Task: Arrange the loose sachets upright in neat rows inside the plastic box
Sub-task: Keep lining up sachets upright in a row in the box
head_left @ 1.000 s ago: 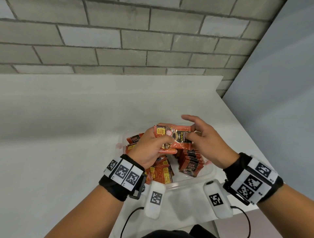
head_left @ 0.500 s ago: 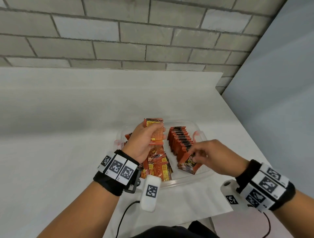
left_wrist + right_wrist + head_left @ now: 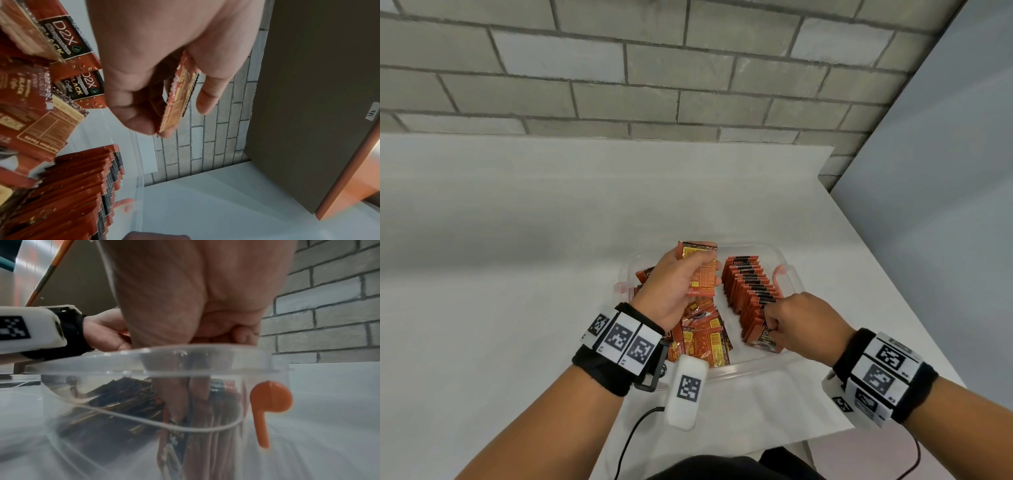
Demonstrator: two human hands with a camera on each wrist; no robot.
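- Head view: the clear plastic box (image 3: 787, 260) sits on the white bench (image 3: 517, 240) at lower centre of the frame, below a grey brick wall (image 3: 619, 68).
- The left hand (image 3: 674, 284) is raised over the left half of the box; its fingers (image 3: 714, 265) and thumb curl around a small stack of orange sachets (image 3: 700, 270), held upright with the printed backs toward the camera.
- In the left wrist view the same stack (image 3: 179, 99) appears edge-on, pinched between thumb and fingers at centre frame.
- A row of upright sachets (image 3: 748, 287) fills the right half of the box, running from its far wall toward the near wall, black top bands showing.
- The right hand (image 3: 801, 322) is at the near end of that row, its fingers bent down onto the nearest sachet (image 3: 763, 337), which leans against the rest; the thumb is tucked against its face.
- Right wrist view: the fingers (image 3: 176, 402) reach down inside the box wall (image 3: 205, 356) among the sachets; an orange latch (image 3: 269, 404) hangs on the outside at right.
- Loose sachets (image 3: 705, 339) lie flat and jumbled in the lower left of the box, under the left wrist.
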